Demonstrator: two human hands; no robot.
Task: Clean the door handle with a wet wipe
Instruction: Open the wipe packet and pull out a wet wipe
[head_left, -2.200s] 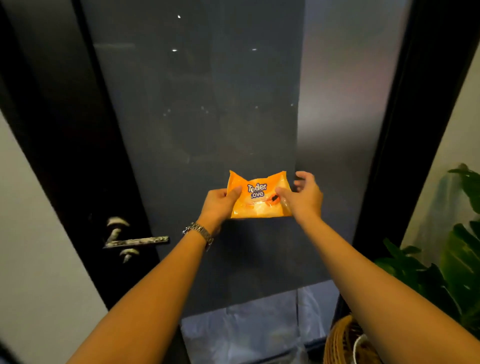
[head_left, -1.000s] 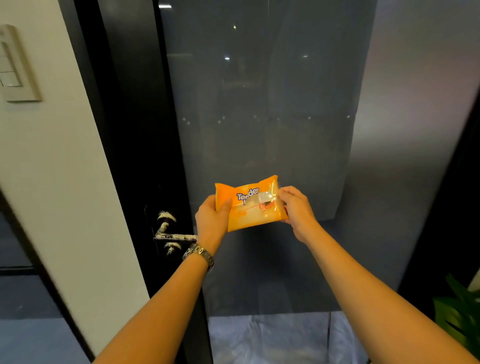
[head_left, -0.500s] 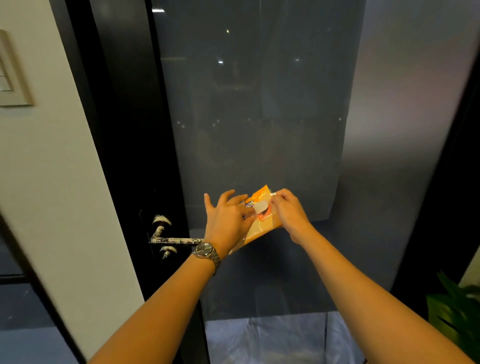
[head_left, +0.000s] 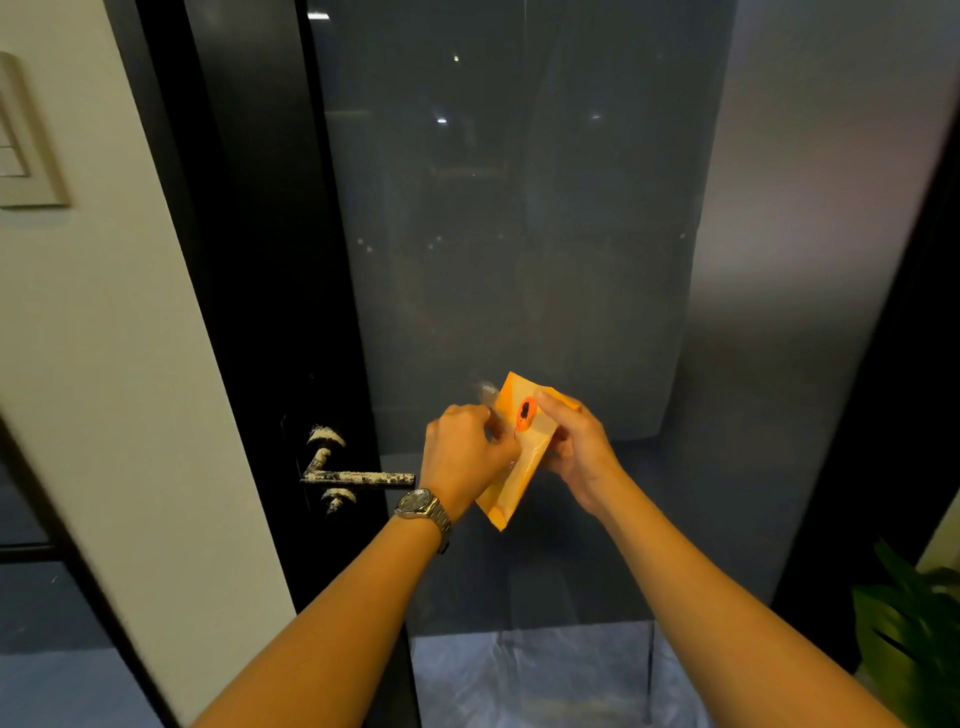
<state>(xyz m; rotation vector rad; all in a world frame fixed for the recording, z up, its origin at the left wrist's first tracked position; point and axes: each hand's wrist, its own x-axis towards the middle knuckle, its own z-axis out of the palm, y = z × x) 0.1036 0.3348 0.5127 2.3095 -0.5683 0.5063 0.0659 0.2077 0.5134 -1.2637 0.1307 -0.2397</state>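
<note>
An orange wet wipe pack (head_left: 511, 486) is held tilted in front of the dark glass door. My right hand (head_left: 582, 447) grips its right edge, thumb on the front. My left hand (head_left: 462, 457) pinches the clear seal flap (head_left: 488, 391), which is peeled back from the pack's front. A red-rimmed oval opening (head_left: 525, 413) shows beneath it. The lever door handle (head_left: 358, 477) sticks out of the black door frame just left of my left hand. It is speckled with whitish grime, and neither hand touches it.
A white wall (head_left: 104, 338) with a light switch plate (head_left: 26, 140) stands left of the door frame. The frosted glass door panel (head_left: 519, 234) fills the middle. A green plant (head_left: 914, 623) is at the lower right.
The pack has gone from flat and facing me to tilted on edge. My left hand moved off the pack's side onto the flap and peeled it back, exposing the opening. My right hand now holds the pack.
</note>
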